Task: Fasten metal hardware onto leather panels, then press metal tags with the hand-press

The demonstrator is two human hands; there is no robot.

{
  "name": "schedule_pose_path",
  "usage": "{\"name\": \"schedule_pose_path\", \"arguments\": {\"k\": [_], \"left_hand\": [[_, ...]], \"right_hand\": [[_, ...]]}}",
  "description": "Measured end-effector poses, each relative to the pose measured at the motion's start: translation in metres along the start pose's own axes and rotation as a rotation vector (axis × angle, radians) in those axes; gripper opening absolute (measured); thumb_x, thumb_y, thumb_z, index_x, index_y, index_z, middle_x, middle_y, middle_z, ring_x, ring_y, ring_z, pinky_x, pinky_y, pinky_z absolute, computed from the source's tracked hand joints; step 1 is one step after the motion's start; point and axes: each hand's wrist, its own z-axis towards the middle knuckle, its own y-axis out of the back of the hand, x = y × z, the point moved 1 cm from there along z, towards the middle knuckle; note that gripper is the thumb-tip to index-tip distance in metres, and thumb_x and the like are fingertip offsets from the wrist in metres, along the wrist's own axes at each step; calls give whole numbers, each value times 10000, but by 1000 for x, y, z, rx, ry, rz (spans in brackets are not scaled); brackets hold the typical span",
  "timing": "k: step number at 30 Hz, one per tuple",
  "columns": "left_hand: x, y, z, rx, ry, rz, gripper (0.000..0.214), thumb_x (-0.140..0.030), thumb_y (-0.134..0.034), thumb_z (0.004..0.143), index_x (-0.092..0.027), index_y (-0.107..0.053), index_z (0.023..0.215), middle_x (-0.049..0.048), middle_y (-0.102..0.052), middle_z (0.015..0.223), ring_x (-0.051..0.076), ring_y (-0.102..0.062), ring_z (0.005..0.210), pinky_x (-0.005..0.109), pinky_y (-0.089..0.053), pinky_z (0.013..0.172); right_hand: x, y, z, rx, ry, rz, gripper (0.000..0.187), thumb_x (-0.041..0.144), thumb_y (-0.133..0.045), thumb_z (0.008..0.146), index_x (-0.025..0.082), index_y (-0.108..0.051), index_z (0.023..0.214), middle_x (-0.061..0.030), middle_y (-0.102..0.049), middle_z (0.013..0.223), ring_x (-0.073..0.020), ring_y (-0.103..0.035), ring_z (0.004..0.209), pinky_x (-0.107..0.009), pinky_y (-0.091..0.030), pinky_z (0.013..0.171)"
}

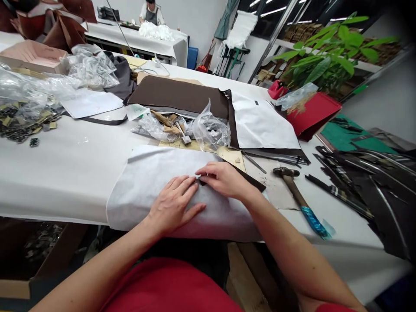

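A white paper-like sheet [152,182] covers a dark brown leather piece [251,182] at the table's front edge. My left hand [173,203] lies flat on the sheet with its fingers stretched out. Just to its right, my right hand [222,178] has its fingertips pinched together on a small thing at the sheet's fold; I cannot make out what it is.
A hammer [300,201] with a blue grip lies to the right. Dark leather strips [367,182] pile at far right. Plastic bags [208,128], brown leather panels [178,95], small metal parts [19,123] and a red box [312,115] lie behind. Another person [151,12] stands at a far table.
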Motion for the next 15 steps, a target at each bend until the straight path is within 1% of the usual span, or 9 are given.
{"name": "schedule_pose_path", "arguments": {"k": [2, 4, 7, 9, 12, 15], "left_hand": [[0, 0, 0, 0, 0, 0, 495, -496, -585, 982, -126, -639, 1306, 155, -616, 1411, 326, -547, 1325, 503, -464, 1152], [0, 0, 0, 3, -3, -5, 489, -492, -586, 982, -139, -635, 1318, 152, -619, 1406, 326, -551, 1320, 508, -464, 1149], [0, 0, 0, 9, -11, -9, 480, -480, -584, 985, -141, -634, 1321, 152, -621, 1404, 327, -551, 1317, 515, -461, 1149], [1, 0, 0, 15, -8, -11, 478, -473, -587, 985, -137, -634, 1321, 158, -619, 1406, 328, -548, 1323, 522, -456, 1153], [1, 0, -1, 19, -3, -24, 477, -467, -596, 981, -151, -628, 1337, 159, -612, 1415, 328, -542, 1335, 531, -452, 1158], [1, -1, -1, 9, -7, -28, 472, -465, -600, 980, -156, -630, 1335, 155, -614, 1412, 327, -546, 1329, 528, -457, 1154]], "right_hand": [[3, -14, -12, -147, -47, -111, 207, 237, -650, 962, 210, -782, 1119, -64, -750, 1071, -188, -695, 941, -305, -518, 874], [4, -25, -23, -231, -65, -180, 218, 310, -658, 977, 209, -776, 1130, -70, -748, 1096, -209, -689, 992, -325, -524, 907], [2, -36, -32, -272, -22, -217, 210, 300, -655, 979, 209, -783, 1119, -68, -749, 1091, -231, -670, 1030, -357, -522, 951], [-1, -39, -34, -305, -4, -180, 199, 258, -637, 983, 216, -788, 1106, -63, -749, 1076, -225, -671, 1012, -357, -531, 943], [-5, -43, -33, -339, 16, -135, 206, 245, -618, 990, 230, -788, 1103, -61, -747, 1068, -219, -673, 1007, -355, -540, 935], [-6, -43, -33, -339, 38, -157, 227, 260, -586, 1013, 231, -783, 1122, -63, -744, 1082, -220, -664, 1019, -358, -536, 948]]}}
